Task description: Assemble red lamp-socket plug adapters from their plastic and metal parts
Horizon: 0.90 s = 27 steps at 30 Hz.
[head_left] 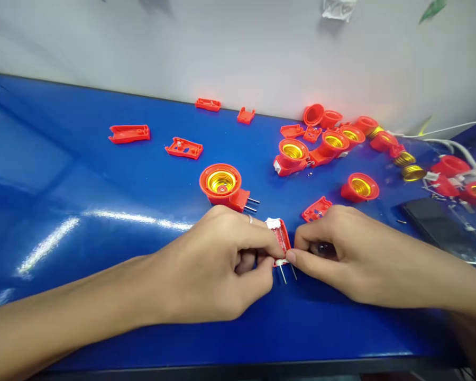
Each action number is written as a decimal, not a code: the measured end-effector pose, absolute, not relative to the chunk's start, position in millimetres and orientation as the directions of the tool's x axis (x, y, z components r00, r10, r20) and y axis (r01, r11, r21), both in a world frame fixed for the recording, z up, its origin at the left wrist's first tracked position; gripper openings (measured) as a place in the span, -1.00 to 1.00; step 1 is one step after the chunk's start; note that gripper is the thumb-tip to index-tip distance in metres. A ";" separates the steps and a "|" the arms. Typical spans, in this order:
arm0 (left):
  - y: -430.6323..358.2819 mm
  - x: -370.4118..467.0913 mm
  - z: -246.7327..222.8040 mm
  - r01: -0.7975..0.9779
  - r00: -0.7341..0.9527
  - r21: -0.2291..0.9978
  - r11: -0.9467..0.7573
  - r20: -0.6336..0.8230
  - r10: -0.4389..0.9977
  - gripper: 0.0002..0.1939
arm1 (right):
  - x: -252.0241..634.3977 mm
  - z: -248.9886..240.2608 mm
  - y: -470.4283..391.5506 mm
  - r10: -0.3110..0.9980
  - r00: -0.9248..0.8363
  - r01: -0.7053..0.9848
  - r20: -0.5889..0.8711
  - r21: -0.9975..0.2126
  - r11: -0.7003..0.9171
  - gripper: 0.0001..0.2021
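Since this red casing is a small plastic shell, I judge it light and stiff, with smooth, slightly slippery outer walls. Shell itself should take a firm pinch; the fine ribbed strip inside looks like the fragile bit, so I'd keep pressure off it. Best hold: the long side walls at 3 and 9 o'clock, clear of the two thin prongs sticking out toward me at roughly 5:30. A white block sits at its 11 o'clock end.

Casing is just ahead of me, between my two sets of fingers, open side up. Can't tell if it rests on the bench or hangs just over it.

Left fingers: clamped on the casing, thumb and index near the prong end from its 8 to 9 o'clock side. Right fingers: tips nearly together, touching the edge at 4 o'clock. Can't tell if they pinch the wall or some tiny part. Something dark shows inside that curl; can't identify it.

Around the casing: pronged lamp holder at 10:30, loose cover near 1:30.
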<state>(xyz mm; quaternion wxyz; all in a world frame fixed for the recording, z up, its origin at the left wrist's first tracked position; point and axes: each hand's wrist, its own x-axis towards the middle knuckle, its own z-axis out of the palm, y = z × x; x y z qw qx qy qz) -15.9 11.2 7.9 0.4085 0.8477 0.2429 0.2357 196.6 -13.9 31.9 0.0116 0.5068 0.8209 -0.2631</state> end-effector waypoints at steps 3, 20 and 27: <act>12.6 -16.2 5.0 0.229 0.761 0.844 -0.484 0.155 0.630 -0.82 | 194.6 33.9 -12.5 0.809 -0.479 0.830 -0.340 -0.476 0.291 -0.62; 12.9 -14.3 4.7 0.240 0.788 0.752 -0.613 0.218 0.576 -0.75 | 187.8 36.4 -8.4 0.780 -0.400 0.813 -0.481 -0.579 0.060 -0.73; 12.1 -13.7 2.9 0.244 0.778 0.749 -0.616 0.228 0.586 -0.77 | 187.0 34.4 -5.6 0.782 -0.367 0.811 -0.505 -0.586 0.002 -0.74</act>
